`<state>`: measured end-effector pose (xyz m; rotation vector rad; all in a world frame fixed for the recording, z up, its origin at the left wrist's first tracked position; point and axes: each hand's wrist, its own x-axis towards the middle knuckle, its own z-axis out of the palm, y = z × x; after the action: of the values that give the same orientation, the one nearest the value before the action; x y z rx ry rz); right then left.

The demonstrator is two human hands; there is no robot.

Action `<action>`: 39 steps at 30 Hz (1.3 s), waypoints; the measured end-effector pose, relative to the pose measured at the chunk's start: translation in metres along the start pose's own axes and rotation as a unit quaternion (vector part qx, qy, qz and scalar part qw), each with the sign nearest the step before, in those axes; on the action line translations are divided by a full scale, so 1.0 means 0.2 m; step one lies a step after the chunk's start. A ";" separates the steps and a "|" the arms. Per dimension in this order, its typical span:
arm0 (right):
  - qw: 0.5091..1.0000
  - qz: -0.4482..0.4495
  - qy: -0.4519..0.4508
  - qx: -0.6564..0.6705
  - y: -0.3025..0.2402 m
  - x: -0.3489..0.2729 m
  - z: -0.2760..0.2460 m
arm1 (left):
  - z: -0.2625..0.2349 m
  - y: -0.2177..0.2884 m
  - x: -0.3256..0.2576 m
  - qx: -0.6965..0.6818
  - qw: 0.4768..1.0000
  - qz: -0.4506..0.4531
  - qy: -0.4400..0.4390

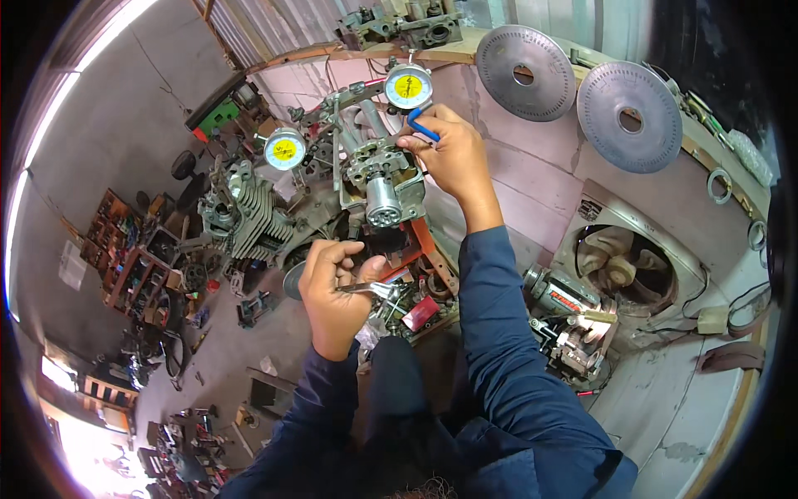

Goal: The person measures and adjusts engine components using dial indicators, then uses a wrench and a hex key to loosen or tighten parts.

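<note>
My right hand (462,158) is closed round a blue L-shaped hex key (421,126), beside the upper right of a metal cylinder head assembly (371,160). A round, shiny metal part (383,202) sticks out from the front of that assembly. One dial gauge (408,86) with a yellow centre stands just above my right hand; a second dial gauge (285,150) is to the left of the assembly. Lower down, my left hand (334,287) has its fingers curled round a metal wrench (372,289), apart from the assembly. The fingertips of my right hand are partly hidden.
A finned engine cylinder (247,214) is left of the assembly. Below my left hand lies a tray of loose tools (407,309). Two graduated metal discs (525,73) lean at the upper right, above a fan (625,266) and a carburettor-like part (573,345).
</note>
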<state>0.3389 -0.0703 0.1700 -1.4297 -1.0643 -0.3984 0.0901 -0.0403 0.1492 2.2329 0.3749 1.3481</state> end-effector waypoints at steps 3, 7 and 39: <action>0.999 0.012 -0.003 -0.038 -0.01 -0.01 0.00 | 0.02 -0.05 -0.10 -0.043 0.998 -0.038 -0.019; 0.998 -0.016 0.013 -0.064 -0.01 -0.02 0.00 | 0.03 -0.09 -0.21 -0.053 0.994 -0.082 -0.046; 0.936 -0.078 -0.226 -0.257 -0.18 0.14 -0.13 | 0.00 -0.78 -1.70 -0.412 0.603 -0.645 -0.225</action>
<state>0.3342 -0.0904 0.2195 -1.9687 -1.5284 -0.4998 -0.0656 -0.0703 -0.1891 0.8752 0.7443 0.0193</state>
